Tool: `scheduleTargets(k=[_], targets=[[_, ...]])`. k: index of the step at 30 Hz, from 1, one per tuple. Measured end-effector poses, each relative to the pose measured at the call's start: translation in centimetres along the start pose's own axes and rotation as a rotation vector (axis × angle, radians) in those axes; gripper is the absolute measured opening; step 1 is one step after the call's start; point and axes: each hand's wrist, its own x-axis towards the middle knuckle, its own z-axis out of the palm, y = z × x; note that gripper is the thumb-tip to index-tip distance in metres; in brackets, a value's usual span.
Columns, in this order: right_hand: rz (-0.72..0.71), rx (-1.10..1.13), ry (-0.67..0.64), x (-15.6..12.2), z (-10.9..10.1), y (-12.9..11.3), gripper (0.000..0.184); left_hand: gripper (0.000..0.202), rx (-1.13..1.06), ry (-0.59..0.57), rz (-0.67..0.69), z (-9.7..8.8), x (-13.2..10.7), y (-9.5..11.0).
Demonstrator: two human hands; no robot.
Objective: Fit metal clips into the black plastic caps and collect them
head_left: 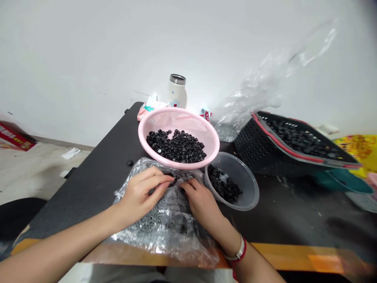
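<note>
My left hand (146,188) is over a clear plastic bag (176,236), its thumb and fingers drawn together at the tips. A small black round part (170,179) shows right at those fingertips. Opposite it, my right hand (203,199) has its fingers curled and closed, tips down on the bag; what they hold, if anything, is hidden. Small grey metal pieces (149,221), like screws, lie in a heap at the bag, beneath my left hand. Just beyond the hands stands a pink sieve basket (212,137) with many small black plastic parts (179,147).
Right of the bag, a clear plastic tub (250,188) holds black parts. Behind it a black crate (250,145) with red-edged handles holds more, beside crumpled plastic film (250,94). A white bottle (176,92) and tissue pack (144,112) stand by the wall. One black piece (129,162) lies left.
</note>
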Motion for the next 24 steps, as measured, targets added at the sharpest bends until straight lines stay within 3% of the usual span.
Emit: scheduleTargets(k=[5, 9, 12, 14, 16, 18, 20, 21, 22, 24], targets=[[-0.238, 0.169, 0.247, -0.9, -1.5, -1.6, 0.033, 0.022, 0.075, -0.022, 0.08, 0.1, -0.6, -0.5], [-0.292, 0.101, 0.473, -1.8, -5.4, -1.3, 0.036, 0.025, 0.09, 0.014, 0.154, 0.3, -0.7, -0.7], [-0.183, -0.141, 0.726, -1.8, -10.8, 2.7, 0.033, 0.023, 0.131, 0.035, 0.195, 0.5, -0.7, -0.8], [-0.019, -0.363, 0.925, -1.4, -14.8, 6.7, 0.028, 0.021, 0.162, 0.055, 0.216, 0.5, -0.7, -0.8], [0.147, -0.522, 1.044, -1.3, -17.9, 10.5, 0.034, 0.021, 0.186, 0.079, 0.232, 0.5, -0.7, -0.8], [0.273, -0.536, 0.964, -1.4, -19.4, 12.9, 0.049, 0.02, 0.198, 0.105, 0.238, 0.5, -0.7, -0.7], [0.257, -0.462, 0.952, -1.8, -19.0, 13.2, 0.048, 0.02, 0.208, 0.114, 0.233, 0.5, -0.6, -0.7], [0.228, -0.383, 0.882, -2.1, -18.2, 12.7, 0.045, 0.019, 0.212, 0.112, 0.229, 0.5, -0.5, -0.7], [0.203, -0.262, 0.726, -2.4, -17.1, 12.0, 0.042, 0.019, 0.217, 0.109, 0.227, 0.4, -0.4, -0.7], [0.13, -0.069, 0.255, -3.0, -14.7, 10.5, 0.04, 0.018, 0.229, 0.102, 0.229, 0.4, -0.2, -0.7]])
